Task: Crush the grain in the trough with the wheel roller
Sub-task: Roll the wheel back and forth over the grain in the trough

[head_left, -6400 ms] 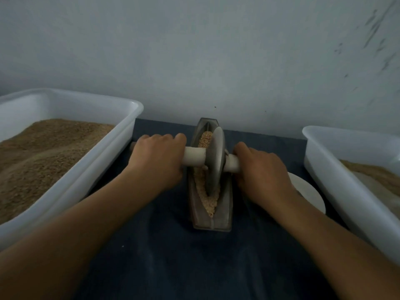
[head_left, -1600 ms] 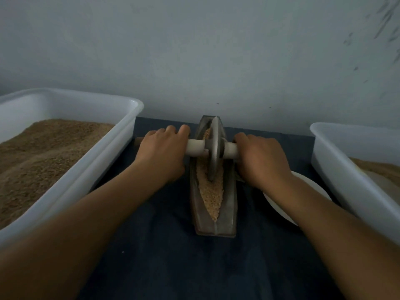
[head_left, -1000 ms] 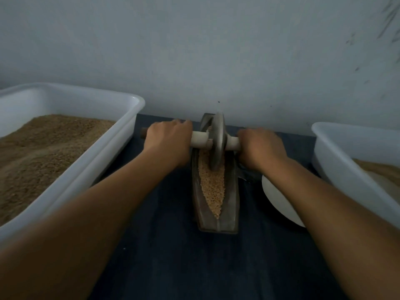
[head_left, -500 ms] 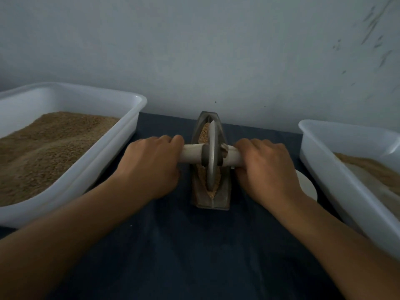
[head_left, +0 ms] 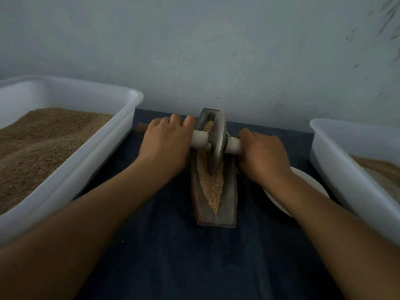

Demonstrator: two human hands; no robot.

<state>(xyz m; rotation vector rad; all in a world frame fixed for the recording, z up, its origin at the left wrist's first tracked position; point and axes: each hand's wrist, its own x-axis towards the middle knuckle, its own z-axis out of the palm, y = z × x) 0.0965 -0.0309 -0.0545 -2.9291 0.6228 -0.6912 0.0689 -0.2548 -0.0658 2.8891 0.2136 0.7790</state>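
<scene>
wheel roller (head_left: pixel 217 146) rolled from trough (head_left: pixel 229 200) middle toward far end; near grain (head_left: pixel 213 187) uncovered, coarse. left hand (head_left: pixel 166 146), right hand (head_left: pixel 263 155) wrapped around axle handles. more passes likely.

Metal wheel roller (head_left: pixel 217 146) upright in grain-filled trough (head_left: pixel 229 204)

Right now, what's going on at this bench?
A person is crushing pale grain in a narrow boat-shaped metal trough with a grey metal disc roller. The left hand and right hand each grip one end of its pale cylindrical axle handle. The disc stands upright in the trough's far half. A white plastic tub of brown grain sits left, another white tub right, on dark blue cloth.
</scene>
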